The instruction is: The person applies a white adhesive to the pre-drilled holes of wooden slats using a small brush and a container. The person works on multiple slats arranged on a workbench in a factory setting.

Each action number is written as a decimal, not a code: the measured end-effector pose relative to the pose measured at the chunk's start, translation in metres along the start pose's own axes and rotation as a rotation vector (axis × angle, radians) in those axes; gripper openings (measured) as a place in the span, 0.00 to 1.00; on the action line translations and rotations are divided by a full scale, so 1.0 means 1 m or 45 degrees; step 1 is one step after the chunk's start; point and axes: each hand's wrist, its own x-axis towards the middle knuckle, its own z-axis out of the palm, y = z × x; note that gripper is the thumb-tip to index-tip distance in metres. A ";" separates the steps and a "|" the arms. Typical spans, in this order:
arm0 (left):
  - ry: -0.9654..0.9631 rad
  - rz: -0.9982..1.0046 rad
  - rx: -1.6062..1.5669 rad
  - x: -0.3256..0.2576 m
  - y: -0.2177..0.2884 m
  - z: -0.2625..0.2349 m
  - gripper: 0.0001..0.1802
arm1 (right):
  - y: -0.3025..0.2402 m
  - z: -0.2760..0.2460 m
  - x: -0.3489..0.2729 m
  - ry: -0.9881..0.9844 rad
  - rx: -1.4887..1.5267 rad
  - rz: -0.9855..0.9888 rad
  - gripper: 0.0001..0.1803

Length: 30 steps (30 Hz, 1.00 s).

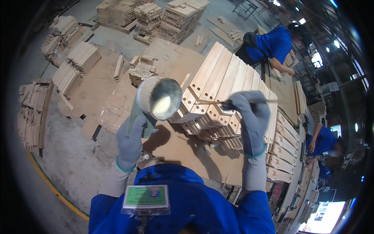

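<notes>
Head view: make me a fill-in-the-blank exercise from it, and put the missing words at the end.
1. The container of pale liquid is in the person's ____ hand.
2. The right hand holds a thin stick near stacked wooden pieces with round, dark ____ near their ends.
3. The person's shirt is ____.
4. The floor line at lower left is ____.
Missing words: left; holes; blue; yellow.

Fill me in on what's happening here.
A person in grey gloves holds a container of pale liquid in the left hand, its mouth facing the camera. The right hand grips a thin stick, its tip pointing left, in front of the drilled ends of stacked wooden pieces; whether it touches them is unclear. Beyond the stack, a co-worker in blue leans over more wood.
</notes>
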 end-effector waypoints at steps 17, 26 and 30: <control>-0.029 0.256 0.127 -0.011 0.001 0.039 0.08 | -0.023 0.002 -0.103 -0.207 -0.506 -0.369 0.03; -0.152 0.325 0.234 -0.008 -0.006 0.046 0.08 | -0.034 0.005 -0.097 -0.083 -0.527 -0.198 0.05; -0.066 0.301 0.309 -0.001 -0.020 0.039 0.09 | -0.012 -0.018 -0.069 0.266 0.012 -0.158 0.04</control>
